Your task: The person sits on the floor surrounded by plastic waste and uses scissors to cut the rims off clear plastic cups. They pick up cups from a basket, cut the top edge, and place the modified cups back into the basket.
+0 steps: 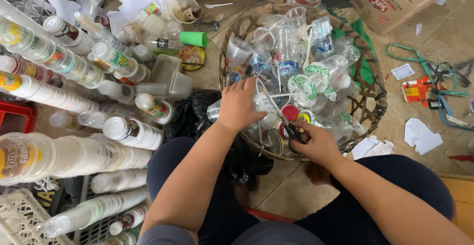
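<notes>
We steady a clear plastic cup (217, 110) at the woven basket (376, 107) rim with the left hand (240, 104), its grip closed on it, while the right hand (316, 143) grips open scissors (276, 109) for cutting.

left hand (240, 105): palm down, fingers curled, arm outstretched | right hand (316, 143): fingers closed in a grip, forearm angled inward

Black-handled scissors (285, 121) in my right grip (316, 143), blades open and pointing up-left over the woven basket (371, 107); my left grip (238, 105) rests on a clear cup (215, 110) at its rim.
</notes>
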